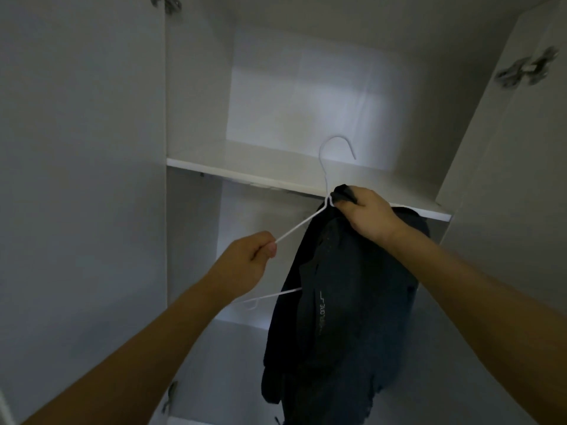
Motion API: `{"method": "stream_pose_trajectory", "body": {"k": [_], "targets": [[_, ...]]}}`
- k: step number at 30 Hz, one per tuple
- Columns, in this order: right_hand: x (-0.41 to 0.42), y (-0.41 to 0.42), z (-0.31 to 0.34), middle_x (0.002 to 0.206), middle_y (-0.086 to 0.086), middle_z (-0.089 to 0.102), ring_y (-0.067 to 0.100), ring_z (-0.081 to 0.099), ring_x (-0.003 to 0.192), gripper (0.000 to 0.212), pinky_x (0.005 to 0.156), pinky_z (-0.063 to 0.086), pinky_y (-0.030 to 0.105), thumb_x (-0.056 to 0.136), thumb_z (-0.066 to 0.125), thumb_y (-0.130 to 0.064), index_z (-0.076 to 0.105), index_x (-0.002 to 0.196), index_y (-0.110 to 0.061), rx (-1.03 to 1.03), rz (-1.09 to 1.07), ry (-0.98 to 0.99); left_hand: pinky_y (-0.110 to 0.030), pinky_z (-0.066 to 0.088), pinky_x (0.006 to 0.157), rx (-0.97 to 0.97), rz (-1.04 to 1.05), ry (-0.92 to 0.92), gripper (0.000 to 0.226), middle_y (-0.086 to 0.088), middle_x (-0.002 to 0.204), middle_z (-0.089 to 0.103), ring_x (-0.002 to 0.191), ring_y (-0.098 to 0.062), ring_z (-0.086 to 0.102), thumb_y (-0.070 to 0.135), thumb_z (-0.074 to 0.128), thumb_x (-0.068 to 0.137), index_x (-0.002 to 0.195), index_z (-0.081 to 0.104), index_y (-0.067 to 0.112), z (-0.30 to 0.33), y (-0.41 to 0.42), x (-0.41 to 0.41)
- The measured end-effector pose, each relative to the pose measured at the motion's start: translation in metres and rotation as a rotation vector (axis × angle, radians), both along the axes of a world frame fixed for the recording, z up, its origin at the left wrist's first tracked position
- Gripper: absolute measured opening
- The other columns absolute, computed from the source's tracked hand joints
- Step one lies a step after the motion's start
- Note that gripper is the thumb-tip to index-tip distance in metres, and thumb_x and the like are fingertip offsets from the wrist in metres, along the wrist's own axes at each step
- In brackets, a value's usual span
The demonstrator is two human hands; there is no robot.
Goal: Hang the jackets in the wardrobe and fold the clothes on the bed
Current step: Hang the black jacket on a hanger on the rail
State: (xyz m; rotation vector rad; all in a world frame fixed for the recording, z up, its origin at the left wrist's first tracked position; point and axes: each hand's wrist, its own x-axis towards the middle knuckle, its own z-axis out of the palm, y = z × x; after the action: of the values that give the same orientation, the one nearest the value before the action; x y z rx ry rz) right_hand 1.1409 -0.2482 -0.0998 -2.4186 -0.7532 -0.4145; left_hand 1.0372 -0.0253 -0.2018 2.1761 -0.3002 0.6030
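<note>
Jacket (343, 302): dark, hanging in front of the open wardrobe (196, 87), right of centre, below the shelf (245, 170). Its top is bunched up at the neck of the hanger (306, 220); the rest droops straight down in loose folds. Small pale lettering runs vertically on one panel. Fabric covers the hanger's right side; the left side is bare.

Wardrobe: white interior, dim light. Shelf crosses it from left to right, with an open compartment above and a taller one below. Left door (76, 179) and right door (521, 148) both swung open. Metal hinge (521, 69) visible on the right door, blurred; another at the top left edge.

Right hand (366, 213): raised just under the shelf's front edge, fingers curled, grasping the bunched jacket top right beside the hanger neck. Cannot tell whether it also holds the wire.

Left hand (248, 262): lower and to the left, fingers curled with thumb on top, pinching the hanger's bare left arm at its outer end.

Hanger: thin white wire, tilted, left shoulder lower than the neck. Hook stands above the right hand, in front of the shelf, hanging on nothing. Bottom bar shows below the left wrist and runs under the jacket.
</note>
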Motion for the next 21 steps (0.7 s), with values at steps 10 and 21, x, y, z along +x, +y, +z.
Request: {"method": "stream_pose_trajectory", "body": {"k": [10, 21], "targets": [[-0.014, -0.009, 0.009, 0.065, -0.008, 0.055, 0.011, 0.053, 0.063, 0.049, 0.054, 0.033, 0.028, 0.085, 0.039, -0.074, 0.049, 0.066, -0.029, -0.102, -0.044, -0.191, -0.049, 0.039, 0.098, -0.017, 0.647, -0.532, 0.051, -0.018, 0.123, 0.05, 0.116, -0.029, 0.044, 0.026, 0.07, 0.084, 0.125, 0.043, 0.017, -0.029, -0.025, -0.022], [-0.02, -0.009, 0.015, 0.066, 0.014, 0.059, 0.032, 0.058, 0.066, 0.06, 0.064, 0.045, 0.038, 0.091, 0.051, -0.059, 0.055, 0.068, -0.004, 0.086, -0.163, -0.193, -0.022, 0.049, 0.089, -0.527, 0.129, 0.477, 0.087, 0.012, 0.112, 0.054, 0.097, -0.001, 0.056, 0.019, 0.075, 0.084, 0.144, 0.014, 0.037, -0.106, -0.045, -0.004]]}}
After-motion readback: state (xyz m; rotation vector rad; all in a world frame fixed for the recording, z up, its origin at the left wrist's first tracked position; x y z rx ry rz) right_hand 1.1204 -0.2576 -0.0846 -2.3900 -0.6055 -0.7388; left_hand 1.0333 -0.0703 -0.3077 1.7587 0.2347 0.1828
